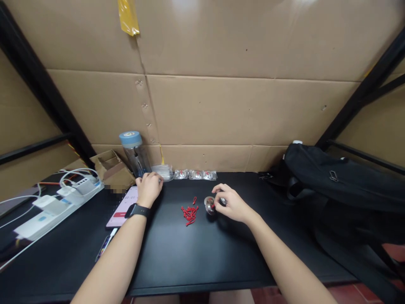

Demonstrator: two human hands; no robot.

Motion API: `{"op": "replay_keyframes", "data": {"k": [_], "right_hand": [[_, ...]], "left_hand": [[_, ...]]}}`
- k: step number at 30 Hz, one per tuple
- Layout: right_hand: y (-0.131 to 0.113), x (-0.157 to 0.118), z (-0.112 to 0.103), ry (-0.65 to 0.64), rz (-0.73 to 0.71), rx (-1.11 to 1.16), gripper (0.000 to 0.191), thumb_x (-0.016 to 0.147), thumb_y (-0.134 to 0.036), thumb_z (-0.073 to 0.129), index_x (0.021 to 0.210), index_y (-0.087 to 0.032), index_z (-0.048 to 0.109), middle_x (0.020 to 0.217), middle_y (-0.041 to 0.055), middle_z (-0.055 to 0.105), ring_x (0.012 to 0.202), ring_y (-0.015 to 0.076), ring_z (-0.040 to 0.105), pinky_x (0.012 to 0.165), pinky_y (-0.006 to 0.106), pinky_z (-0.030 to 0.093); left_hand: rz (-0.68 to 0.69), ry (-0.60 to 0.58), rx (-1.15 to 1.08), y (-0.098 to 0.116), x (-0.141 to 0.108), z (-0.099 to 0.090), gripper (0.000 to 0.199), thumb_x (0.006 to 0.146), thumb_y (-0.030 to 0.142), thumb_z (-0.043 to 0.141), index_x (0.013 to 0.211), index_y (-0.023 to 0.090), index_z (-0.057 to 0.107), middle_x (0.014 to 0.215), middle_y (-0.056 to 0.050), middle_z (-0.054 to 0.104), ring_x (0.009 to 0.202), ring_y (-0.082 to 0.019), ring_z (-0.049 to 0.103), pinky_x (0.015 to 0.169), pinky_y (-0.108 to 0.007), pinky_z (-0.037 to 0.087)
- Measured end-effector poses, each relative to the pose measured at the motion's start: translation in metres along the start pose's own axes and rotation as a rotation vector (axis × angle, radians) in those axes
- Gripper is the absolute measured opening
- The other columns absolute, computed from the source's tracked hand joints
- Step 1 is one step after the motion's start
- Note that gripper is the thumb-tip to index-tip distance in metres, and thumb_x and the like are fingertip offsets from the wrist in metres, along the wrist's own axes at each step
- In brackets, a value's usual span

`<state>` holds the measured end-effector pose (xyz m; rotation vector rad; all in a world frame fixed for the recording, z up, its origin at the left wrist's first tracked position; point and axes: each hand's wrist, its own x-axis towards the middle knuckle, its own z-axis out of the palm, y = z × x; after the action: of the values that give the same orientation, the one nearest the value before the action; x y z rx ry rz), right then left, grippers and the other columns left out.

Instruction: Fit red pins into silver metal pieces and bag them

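Note:
At the back left, my left hand [149, 188], with a watch on its wrist, reaches onto a stack of clear plastic bags [164, 172]. Its fingers are bent and pressed down at the near edge of the bags, the tips partly hidden. Right of the middle, my right hand [230, 203] pinches shiny round metal finger cymbals [209, 205] with a bit of red on them, just above the table. A second shiny rim shows under its fingers. Between the hands lies a loose pile of red cord loops [190, 214], with one loop [194, 200] apart from it.
Along the cardboard wall lie several wrapped shiny pieces [202, 174]. A blue-lidded bottle [136, 154], a cardboard box [112, 169], a phone [122, 213] and a power strip [57, 213] with cables are at left. A black bag [341, 185] covers the right side of the black table [196, 257].

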<state>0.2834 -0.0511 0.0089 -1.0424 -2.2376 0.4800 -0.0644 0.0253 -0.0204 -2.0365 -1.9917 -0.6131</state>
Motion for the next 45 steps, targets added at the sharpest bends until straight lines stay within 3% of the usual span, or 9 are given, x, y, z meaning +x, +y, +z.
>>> {"op": "replay_keyframes", "data": {"k": [6, 11, 15, 19, 24, 31, 35, 40, 45], "right_hand": [[0.005, -0.001, -0.003, -0.134, -0.015, 0.008, 0.011, 0.074, -0.01, 0.068, 0.068, -0.019, 0.066, 0.102, 0.0043, 0.063, 0.095, 0.0195, 0.06, 0.087, 0.033, 0.047], [0.008, -0.004, -0.008, -0.228, -0.037, -0.008, 0.008, 0.073, -0.013, 0.071, 0.068, -0.019, 0.069, 0.095, 0.0038, 0.066, 0.089, 0.0186, 0.062, 0.087, 0.032, 0.046], [0.007, -0.007, -0.011, -0.269, -0.055, -0.034, 0.01, 0.072, -0.013, 0.072, 0.08, -0.02, 0.072, 0.084, 0.0011, 0.065, 0.076, 0.0156, 0.06, 0.075, 0.026, 0.046], [0.005, -0.006, -0.01, -0.289, -0.085, -0.047, 0.026, 0.071, -0.017, 0.077, 0.097, -0.023, 0.074, 0.083, -0.0014, 0.069, 0.072, 0.0148, 0.059, 0.075, 0.026, 0.044], [0.008, -0.004, -0.004, -0.324, -0.115, -0.115, 0.013, 0.078, -0.012, 0.073, 0.078, -0.025, 0.077, 0.072, -0.0025, 0.072, 0.068, 0.0147, 0.061, 0.079, 0.028, 0.042], [0.019, -0.01, -0.001, -0.212, -0.001, -0.15, 0.02, 0.075, -0.008, 0.071, 0.075, -0.026, 0.077, 0.075, 0.001, 0.073, 0.075, 0.0183, 0.064, 0.068, 0.026, 0.042], [0.017, -0.008, -0.007, -0.136, 0.028, -0.128, 0.019, 0.079, -0.009, 0.068, 0.078, -0.025, 0.077, 0.079, 0.0026, 0.074, 0.078, 0.0187, 0.066, 0.073, 0.028, 0.045], [0.007, 0.0, -0.016, 0.185, 0.081, 0.07, 0.012, 0.089, -0.026, 0.066, 0.088, -0.023, 0.077, 0.086, 0.0048, 0.075, 0.077, 0.019, 0.065, 0.073, 0.031, 0.048], [-0.001, 0.004, -0.002, 0.435, 0.137, 0.267, 0.017, 0.087, -0.038, 0.07, 0.088, -0.022, 0.077, 0.087, 0.0065, 0.075, 0.073, 0.02, 0.064, 0.069, 0.033, 0.05]], "left_hand": [[0.085, 0.203, -0.141, 0.031, -0.005, -0.021, 0.024, 0.093, 0.03, 0.051, 0.092, 0.022, 0.073, 0.104, -0.01, 0.073, 0.108, -0.032, 0.053, 0.092, -0.048, 0.027], [0.399, 0.063, -0.302, 0.086, -0.026, -0.021, 0.02, 0.092, 0.025, 0.056, 0.096, 0.027, 0.075, 0.09, -0.007, 0.075, 0.098, -0.026, 0.058, 0.091, -0.044, 0.03], [0.539, 0.015, -0.269, 0.121, -0.045, -0.019, 0.023, 0.097, 0.026, 0.053, 0.114, 0.027, 0.069, 0.096, -0.007, 0.073, 0.1, -0.025, 0.057, 0.09, -0.042, 0.031], [0.711, -0.025, -0.238, 0.134, -0.055, -0.023, 0.038, 0.095, 0.012, 0.052, 0.127, 0.031, 0.061, 0.119, -0.007, 0.067, 0.118, -0.024, 0.051, 0.088, -0.039, 0.031], [0.833, -0.08, -0.264, 0.14, -0.056, -0.023, 0.023, 0.096, 0.018, 0.057, 0.115, 0.028, 0.065, 0.111, -0.005, 0.069, 0.119, -0.023, 0.051, 0.089, -0.039, 0.029], [0.762, -0.073, -0.281, 0.138, -0.051, -0.014, 0.01, 0.097, 0.022, 0.057, 0.095, 0.023, 0.067, 0.096, -0.005, 0.07, 0.114, -0.023, 0.052, 0.089, -0.041, 0.027], [0.722, -0.099, -0.403, 0.137, -0.051, -0.019, 0.016, 0.099, 0.025, 0.055, 0.095, 0.025, 0.07, 0.097, -0.005, 0.072, 0.111, -0.022, 0.054, 0.089, -0.04, 0.028], [0.424, -0.063, -0.601, 0.129, -0.047, -0.03, 0.019, 0.098, 0.032, 0.054, 0.094, 0.026, 0.072, 0.101, -0.004, 0.074, 0.109, -0.023, 0.058, 0.092, -0.041, 0.031], [0.214, -0.066, -0.896, 0.12, -0.041, -0.023, 0.02, 0.094, 0.038, 0.058, 0.092, 0.024, 0.073, 0.102, -0.005, 0.074, 0.103, -0.022, 0.064, 0.093, -0.039, 0.044]]}}
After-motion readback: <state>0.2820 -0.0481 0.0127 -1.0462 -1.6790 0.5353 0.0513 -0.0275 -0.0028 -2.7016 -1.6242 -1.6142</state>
